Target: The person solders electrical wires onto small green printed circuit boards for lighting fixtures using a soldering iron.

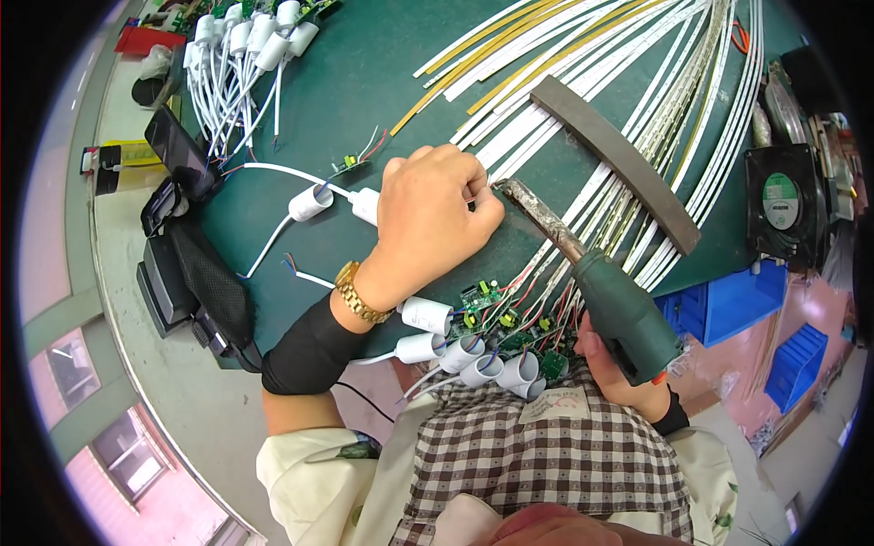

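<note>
My left hand (437, 205), its wrist wearing a gold watch, is closed in a pinch over the green tabletop. Whatever its fingertips hold is hidden behind the hand. My right hand (612, 371) grips a green-bodied soldering iron (624, 309). The iron's metal tip points up and left, close to my left fingertips and the ends of some narrow white strips (528, 141). A white cylindrical housing (364, 206) with a cable lies partly behind my left hand. Between my arms, small green circuit boards (480, 297) with thin wires sit beside several white cylinders (480, 369).
A dark curved bar (619, 164) lies across the fanned white and yellow strips. More white cylinders with cables (264, 41) are heaped at the far left. A phone-like device (182, 155) stands at the left edge. On the right are a black fan (780, 202) and blue bins (742, 305).
</note>
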A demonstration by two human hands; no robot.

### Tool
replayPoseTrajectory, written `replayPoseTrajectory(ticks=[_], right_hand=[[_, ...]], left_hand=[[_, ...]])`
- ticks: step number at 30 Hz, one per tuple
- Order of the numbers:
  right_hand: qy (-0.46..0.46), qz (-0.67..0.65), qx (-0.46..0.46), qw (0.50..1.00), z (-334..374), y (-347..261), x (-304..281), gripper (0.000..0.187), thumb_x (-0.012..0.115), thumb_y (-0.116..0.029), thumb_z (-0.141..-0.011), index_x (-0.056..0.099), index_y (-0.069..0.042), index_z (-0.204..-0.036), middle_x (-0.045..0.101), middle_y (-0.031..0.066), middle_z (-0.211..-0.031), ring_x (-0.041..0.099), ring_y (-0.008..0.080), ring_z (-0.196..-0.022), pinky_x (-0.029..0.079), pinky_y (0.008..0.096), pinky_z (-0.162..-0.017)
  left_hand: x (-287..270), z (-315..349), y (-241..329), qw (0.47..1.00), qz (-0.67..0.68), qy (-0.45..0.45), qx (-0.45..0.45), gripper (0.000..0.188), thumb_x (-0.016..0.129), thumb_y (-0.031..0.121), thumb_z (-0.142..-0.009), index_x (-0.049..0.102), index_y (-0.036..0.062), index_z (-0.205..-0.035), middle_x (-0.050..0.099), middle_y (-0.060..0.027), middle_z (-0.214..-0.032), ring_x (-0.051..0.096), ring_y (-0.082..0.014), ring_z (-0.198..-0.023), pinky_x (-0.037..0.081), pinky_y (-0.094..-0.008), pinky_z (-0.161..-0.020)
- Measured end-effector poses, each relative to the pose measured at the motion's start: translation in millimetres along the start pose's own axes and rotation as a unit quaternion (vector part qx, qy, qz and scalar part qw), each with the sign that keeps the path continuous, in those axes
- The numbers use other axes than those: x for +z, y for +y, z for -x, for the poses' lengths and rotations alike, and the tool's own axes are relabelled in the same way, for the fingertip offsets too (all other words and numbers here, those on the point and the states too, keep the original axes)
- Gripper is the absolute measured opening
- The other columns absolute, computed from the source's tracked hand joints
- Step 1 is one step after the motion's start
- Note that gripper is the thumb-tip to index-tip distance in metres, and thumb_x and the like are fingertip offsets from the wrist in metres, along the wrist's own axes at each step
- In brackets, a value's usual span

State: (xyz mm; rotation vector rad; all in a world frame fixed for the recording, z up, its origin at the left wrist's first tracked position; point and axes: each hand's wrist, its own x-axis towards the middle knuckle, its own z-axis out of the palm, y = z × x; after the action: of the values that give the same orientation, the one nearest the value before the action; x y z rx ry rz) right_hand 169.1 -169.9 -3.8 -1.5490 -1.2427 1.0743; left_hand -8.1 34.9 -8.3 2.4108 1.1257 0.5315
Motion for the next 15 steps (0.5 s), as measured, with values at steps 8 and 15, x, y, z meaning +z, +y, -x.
replayPoseTrajectory(ticks=[8,15], right_hand=[[-0.041,-0.056,-0.009,0.998,10.9,11.6,-1.9,0.035,0.059,-0.019,-0.093,0.049,-0.002,-0.122,0.057,0.0077,-0.087,0.058,0.0136,-0.072,0.049,0.0287,-0.067],[0.067,-0.260,0.109,0.957,6.8,-12.6,1.4,0.051,0.064,-0.030,-0.088,0.047,0.000,-0.125,0.060,0.0139,-0.090,0.059,0.0188,-0.075,0.049,0.0332,-0.073]], left_hand=[[-0.1,-0.6,-1.2,1.000,0.004,0.004,0.002,0.007,0.064,0.009,-0.067,0.058,0.0074,-0.065,0.055,-0.0026,-0.063,0.056,-0.0213,-0.064,0.037,-0.0342,-0.065],[-0.2,-1.1,-0.8,1.000,0.016,-0.002,-0.012,0.008,0.065,0.012,-0.066,0.060,0.0078,-0.062,0.059,-0.0046,-0.066,0.058,-0.0247,-0.069,0.037,-0.0375,-0.065]])
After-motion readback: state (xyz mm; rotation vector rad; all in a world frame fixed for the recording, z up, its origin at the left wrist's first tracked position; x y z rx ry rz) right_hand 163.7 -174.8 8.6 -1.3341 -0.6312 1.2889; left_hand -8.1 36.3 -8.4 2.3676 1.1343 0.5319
